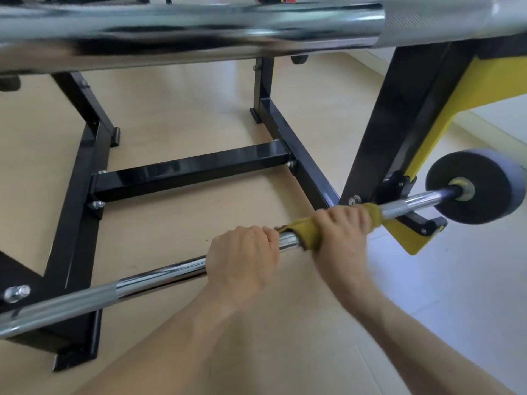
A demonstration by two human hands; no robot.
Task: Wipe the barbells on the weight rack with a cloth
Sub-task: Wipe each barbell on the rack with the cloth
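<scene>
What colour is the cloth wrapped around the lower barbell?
Mustard yellow. The cloth shows best in the head view, gripped on the lower barbell by the right hand.

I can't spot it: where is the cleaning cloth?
The yellow cloth is wrapped around the lower barbell, under the right hand, just right of the left hand.

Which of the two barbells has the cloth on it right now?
The lower barbell, the thin one. The right hand grips the yellow cloth around it, the left hand holds it bare. The thick upper barbell is untouched.
</scene>
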